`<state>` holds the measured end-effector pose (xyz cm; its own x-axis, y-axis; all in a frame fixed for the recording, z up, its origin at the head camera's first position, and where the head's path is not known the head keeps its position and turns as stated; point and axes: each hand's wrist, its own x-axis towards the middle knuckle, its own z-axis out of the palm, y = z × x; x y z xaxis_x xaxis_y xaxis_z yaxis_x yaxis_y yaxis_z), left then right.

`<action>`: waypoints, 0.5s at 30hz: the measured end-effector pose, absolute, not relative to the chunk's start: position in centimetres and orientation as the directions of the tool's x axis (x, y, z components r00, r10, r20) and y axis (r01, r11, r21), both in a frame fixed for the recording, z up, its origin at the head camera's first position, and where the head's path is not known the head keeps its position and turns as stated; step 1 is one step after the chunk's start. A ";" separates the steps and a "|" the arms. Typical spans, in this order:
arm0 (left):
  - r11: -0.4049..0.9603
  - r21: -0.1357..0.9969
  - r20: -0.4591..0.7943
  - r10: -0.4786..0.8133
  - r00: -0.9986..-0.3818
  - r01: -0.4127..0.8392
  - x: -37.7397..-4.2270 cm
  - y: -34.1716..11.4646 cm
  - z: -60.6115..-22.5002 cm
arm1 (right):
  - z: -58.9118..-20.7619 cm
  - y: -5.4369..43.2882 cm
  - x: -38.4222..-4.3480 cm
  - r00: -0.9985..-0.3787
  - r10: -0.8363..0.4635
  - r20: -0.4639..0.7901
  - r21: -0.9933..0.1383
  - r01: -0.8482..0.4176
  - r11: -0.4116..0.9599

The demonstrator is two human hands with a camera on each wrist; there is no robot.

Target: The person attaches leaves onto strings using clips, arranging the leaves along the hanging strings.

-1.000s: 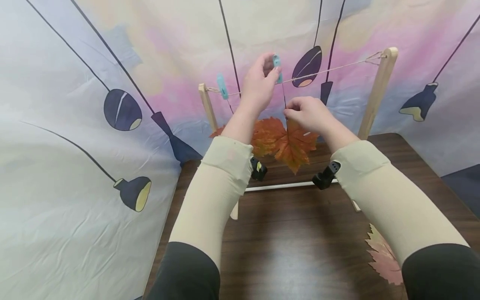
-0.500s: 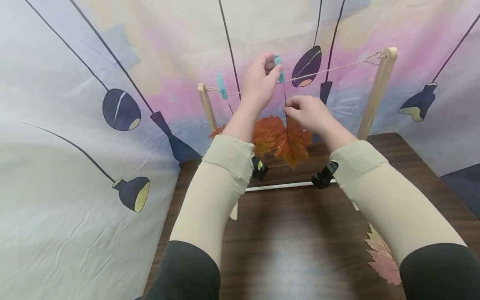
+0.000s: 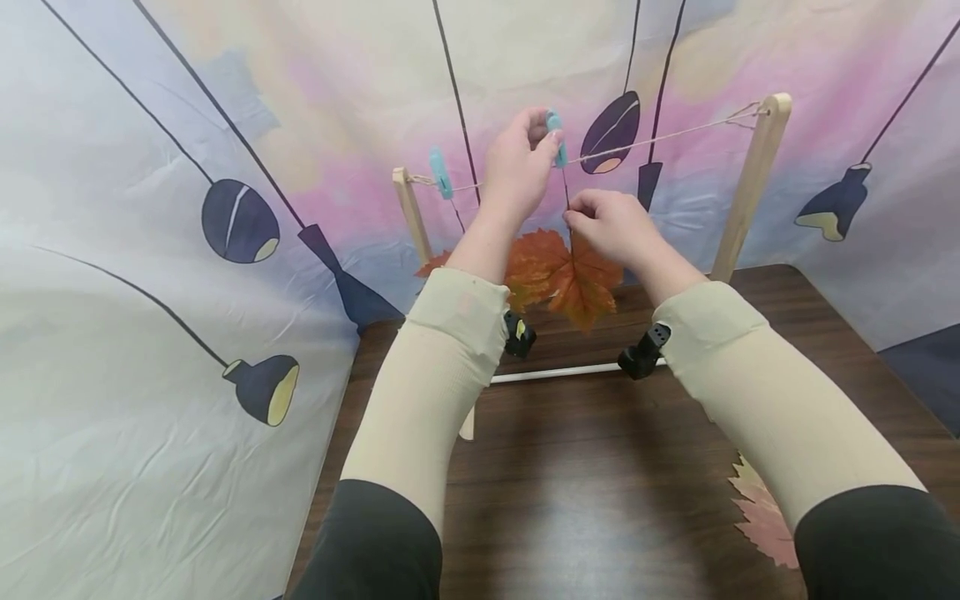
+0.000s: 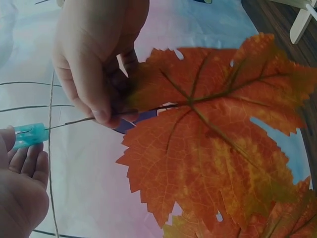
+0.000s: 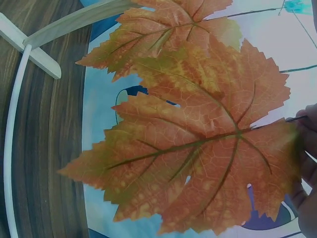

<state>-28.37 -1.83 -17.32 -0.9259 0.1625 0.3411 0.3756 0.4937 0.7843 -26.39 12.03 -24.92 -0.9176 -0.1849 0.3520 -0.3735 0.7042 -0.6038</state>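
My left hand pinches a light-blue clothespin at the twine. My right hand pinches the thin stem of an orange maple-like leaf, which hangs below the fingers. In the left wrist view the stem's upper end meets the tip of the clothespin where it crosses the twine; whether it is clamped there I cannot tell. A second orange leaf hangs beside it, its stem running up to another light-blue clothespin on the twine's left part.
Wooden posts carry the twine, with a white rod low between them. A pinkish-yellow leaf lies on the brown table at right, partly behind my right forearm. A painted cloth hangs behind.
The orange leaf's lower tip has risen slightly under my right hand. Both hands keep nearly the same place and grip.
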 end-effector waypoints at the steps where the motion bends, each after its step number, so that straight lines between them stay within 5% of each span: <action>1: 0.489 0.787 0.341 0.162 -0.926 0.376 -28.4 -1.8 -17.3 | -25.0 12.0 -26.4 -0.918 -0.183 0.352 -0.606 -0.373 0.703; 15: 0.494 0.759 0.389 0.179 -0.903 0.425 -28.6 -1.4 -17.5 | -25.3 11.9 -26.4 -0.921 -0.157 0.357 -0.614 -0.358 0.704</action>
